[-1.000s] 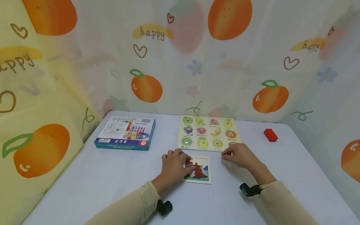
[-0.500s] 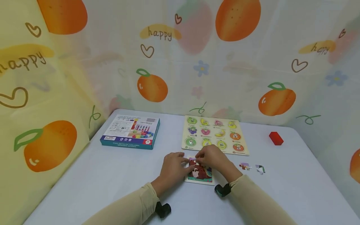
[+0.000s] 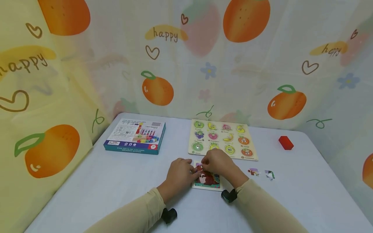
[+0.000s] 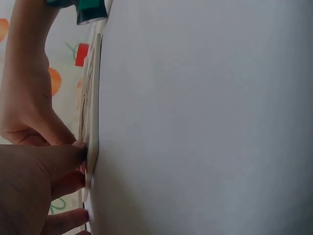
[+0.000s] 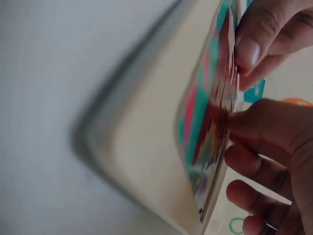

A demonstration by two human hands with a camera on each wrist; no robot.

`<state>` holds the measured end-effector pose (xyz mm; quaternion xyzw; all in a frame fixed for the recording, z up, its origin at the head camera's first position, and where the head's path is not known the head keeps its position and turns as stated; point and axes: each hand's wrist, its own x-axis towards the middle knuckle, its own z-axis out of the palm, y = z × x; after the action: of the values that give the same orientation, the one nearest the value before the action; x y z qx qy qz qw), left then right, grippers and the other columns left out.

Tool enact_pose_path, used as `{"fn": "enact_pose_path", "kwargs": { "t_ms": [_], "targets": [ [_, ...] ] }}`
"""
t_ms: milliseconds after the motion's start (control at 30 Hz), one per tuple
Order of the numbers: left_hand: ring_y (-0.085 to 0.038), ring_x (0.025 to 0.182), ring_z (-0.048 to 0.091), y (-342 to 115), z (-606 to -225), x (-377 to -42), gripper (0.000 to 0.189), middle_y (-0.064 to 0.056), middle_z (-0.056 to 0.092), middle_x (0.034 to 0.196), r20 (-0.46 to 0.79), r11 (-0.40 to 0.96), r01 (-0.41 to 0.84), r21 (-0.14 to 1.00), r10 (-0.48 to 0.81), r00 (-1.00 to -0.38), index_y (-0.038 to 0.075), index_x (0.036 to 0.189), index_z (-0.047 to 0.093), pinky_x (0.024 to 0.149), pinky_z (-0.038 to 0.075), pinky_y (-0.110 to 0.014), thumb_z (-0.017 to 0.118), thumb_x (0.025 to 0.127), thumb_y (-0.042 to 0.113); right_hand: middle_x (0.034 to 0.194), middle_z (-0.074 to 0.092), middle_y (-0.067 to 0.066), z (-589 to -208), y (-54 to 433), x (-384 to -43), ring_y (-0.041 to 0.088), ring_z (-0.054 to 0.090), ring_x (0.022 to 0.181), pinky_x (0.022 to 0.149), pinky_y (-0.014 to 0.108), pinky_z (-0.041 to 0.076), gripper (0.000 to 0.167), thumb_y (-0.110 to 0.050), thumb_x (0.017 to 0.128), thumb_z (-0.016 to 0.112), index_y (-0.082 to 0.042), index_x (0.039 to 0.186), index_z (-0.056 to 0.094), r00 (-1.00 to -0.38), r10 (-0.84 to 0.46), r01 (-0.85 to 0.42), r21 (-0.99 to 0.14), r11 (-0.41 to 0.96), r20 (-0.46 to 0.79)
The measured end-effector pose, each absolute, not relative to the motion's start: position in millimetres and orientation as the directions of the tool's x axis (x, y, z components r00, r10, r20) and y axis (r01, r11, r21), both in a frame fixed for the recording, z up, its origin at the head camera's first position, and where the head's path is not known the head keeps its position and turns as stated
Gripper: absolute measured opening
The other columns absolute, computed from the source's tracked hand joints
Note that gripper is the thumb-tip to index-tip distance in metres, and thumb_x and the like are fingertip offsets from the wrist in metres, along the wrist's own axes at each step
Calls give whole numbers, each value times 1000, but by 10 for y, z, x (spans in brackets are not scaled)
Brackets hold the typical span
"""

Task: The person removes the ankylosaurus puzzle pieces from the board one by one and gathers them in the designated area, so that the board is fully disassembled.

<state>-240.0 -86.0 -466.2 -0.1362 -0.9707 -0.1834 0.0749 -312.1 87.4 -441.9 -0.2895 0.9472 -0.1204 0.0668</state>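
Observation:
A small jigsaw puzzle (image 3: 208, 180) with a red-brown dinosaur lies in its pale tray on the white table. My left hand (image 3: 178, 176) holds it at the left side, thumb over the picture. At the upper part of the picture, my right hand (image 3: 220, 162) pinches a puzzle piece against the board, mostly hidden under the fingers. The right wrist view shows both thumbs close together on the puzzle (image 5: 198, 132), other right fingers curled loosely. From the left wrist, the puzzle tray (image 4: 94, 112) appears edge-on. Two loose puzzle pieces, one purple (image 3: 254, 171) and one green-and-white (image 3: 269, 175), lie right of my right hand.
Behind the hands lies a fruit peg board (image 3: 221, 137). A flat teal toy box (image 3: 134, 136) sits at the back left, and a red block (image 3: 286, 143) at the back right. A fruit-printed curtain (image 3: 186, 74) closes off the table's far side.
My right hand has moved left from beside the fruit board onto the puzzle's upper part, uncovering two loose pieces. My left hand stays at the puzzle. The head view has shifted slightly.

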Motion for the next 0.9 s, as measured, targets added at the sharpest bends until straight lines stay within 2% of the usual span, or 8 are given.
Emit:
{"fn": "enact_pose_path", "kwargs": {
  "t_ms": [133,233,333,467,600,733,900],
  "targets": [
    [-22,106,64,-834,-4653,-2403,25,1,74,93,172,917,326,231,291,-941,24,90,82,89,48,-41,71,87,46,75,58,-14,-4410,881,-3115,7,51,71,68,27,46,13,-30,84,76,-19,88,80,-812,-581,-553,-250,795,-54],
    [-24,105,65,-806,-4657,-2402,27,-3,73,104,133,929,318,191,296,-946,26,91,82,85,50,-42,68,88,49,72,58,-14,-4398,887,-3102,8,51,69,67,27,46,13,-30,84,76,-19,86,80,-809,-585,-553,-255,793,-64],
    [-24,102,66,-776,-4658,-2414,27,-6,71,110,113,931,296,213,277,-954,25,88,82,80,51,-41,69,88,49,72,60,-14,-4374,905,-3100,9,52,71,69,28,46,13,-31,83,75,-19,85,80,-813,-580,-552,-246,797,-55],
    [-21,100,66,-747,-4650,-2432,24,-6,72,108,113,923,288,254,268,-957,25,84,82,73,51,-35,71,87,46,78,64,-13,-4322,980,-3115,8,54,75,71,29,48,15,-33,82,76,-18,86,80,-822,-568,-542,-253,801,-37],
    [-21,104,66,-739,-4626,-2429,23,-6,70,112,97,916,291,277,274,-957,26,87,82,75,51,-36,71,87,46,78,63,-14,-4270,1186,-3130,8,54,74,70,30,47,13,-31,82,77,-20,86,79,-841,-540,-508,-287,812,-42],
    [-23,109,64,-772,-4600,-2419,25,-6,69,116,88,922,265,281,251,-964,26,91,81,81,51,-40,71,86,48,74,60,-14,-4220,1516,-3146,10,52,70,63,29,46,7,-26,82,78,-21,87,79,-841,-538,-496,-330,803,-46],
    [-21,108,64,-823,-4596,-2425,26,-3,69,116,80,931,232,281,219,-973,27,93,81,73,50,-37,72,85,50,74,60,-10,-4166,1914,-3171,13,53,62,53,29,47,6,-26,83,79,-24,89,80,-854,-505,-426,-388,817,-124]
  ]
}}
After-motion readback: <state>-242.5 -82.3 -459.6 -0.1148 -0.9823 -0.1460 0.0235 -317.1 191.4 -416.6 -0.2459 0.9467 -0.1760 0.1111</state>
